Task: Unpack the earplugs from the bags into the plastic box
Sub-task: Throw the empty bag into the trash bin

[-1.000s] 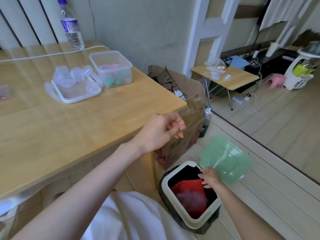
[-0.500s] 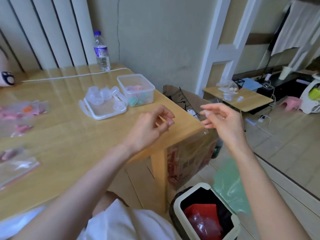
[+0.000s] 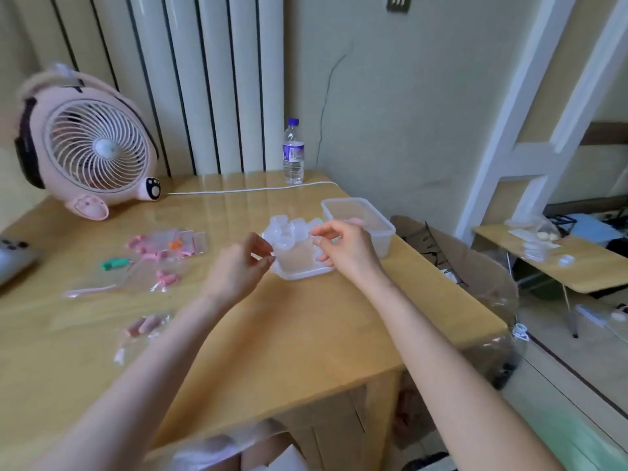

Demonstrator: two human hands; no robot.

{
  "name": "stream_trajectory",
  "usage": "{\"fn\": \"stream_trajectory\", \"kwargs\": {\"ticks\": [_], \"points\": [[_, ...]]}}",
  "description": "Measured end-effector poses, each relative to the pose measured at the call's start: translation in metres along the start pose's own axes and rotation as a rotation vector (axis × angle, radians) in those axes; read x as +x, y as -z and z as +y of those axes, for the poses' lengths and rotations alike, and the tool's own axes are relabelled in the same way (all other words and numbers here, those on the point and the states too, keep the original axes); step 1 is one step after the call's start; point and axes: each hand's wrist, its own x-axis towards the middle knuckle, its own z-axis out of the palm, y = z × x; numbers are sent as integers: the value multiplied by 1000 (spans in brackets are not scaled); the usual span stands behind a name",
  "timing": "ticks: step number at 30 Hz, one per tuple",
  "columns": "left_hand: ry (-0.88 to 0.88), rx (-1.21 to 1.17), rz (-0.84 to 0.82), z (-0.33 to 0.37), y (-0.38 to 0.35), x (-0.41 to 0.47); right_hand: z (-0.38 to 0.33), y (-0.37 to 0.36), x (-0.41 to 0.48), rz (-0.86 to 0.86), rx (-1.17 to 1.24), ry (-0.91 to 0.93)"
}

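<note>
Both hands have come back from the bin beside the table and now hover over the tabletop (image 3: 306, 334), so I judge 1 emptied bag was just thrown away and another is next. The left hand (image 3: 238, 266) has thumb and forefinger nearly pinched; I cannot tell whether anything is between them. The right hand (image 3: 343, 249) is loosely curled and empty. To the left lie about 4 bags (image 3: 163, 263) of pink, orange and green earplugs. Beyond the hands sit 1 lid (image 3: 299, 263) piled with clear caps, then 1 plastic box (image 3: 360, 222), with some earplugs inside.

Left hand (image 3: 238, 266) and right hand (image 3: 343, 248) raised, fingers loosely curled
</note>
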Motion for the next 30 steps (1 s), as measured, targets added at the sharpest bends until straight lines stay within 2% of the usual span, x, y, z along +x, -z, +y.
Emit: {"fn": "stream_trajectory", "kwargs": {"ticks": [8, 12, 15, 17, 20, 22, 24, 26, 28, 30], "points": [[128, 128, 63, -55, 44, 10, -19, -89, 37, -170, -25, -5], [347, 465, 138, -83, 55, 10, -27, -113, 36, -232, 4, 52], [514, 509, 60, -97, 57, 3, -21, -117, 29, -229, 7, 56], [479, 526, 47, -105, 58, 3, -18, -116, 26, -218, 22, 59], [403, 510, 202, -104, 64, 7, -18, -116, 22, -193, 88, 75], [357, 249, 283, -99, 68, 10, -20, -117, 19, -217, 142, 72], [337, -330, 258, -83, 68, 9, -23, -118, 16, -271, 246, 34], [335, -849, 144, -68, 65, 5, -28, -115, 15, -379, 405, -108], [336, -1049, 104, -61, 60, 4, -31, -110, 15, -487, 562, -236], [328, -1126, 86, -60, 58, 3, -32, -106, 14, -498, 671, -276]]}}
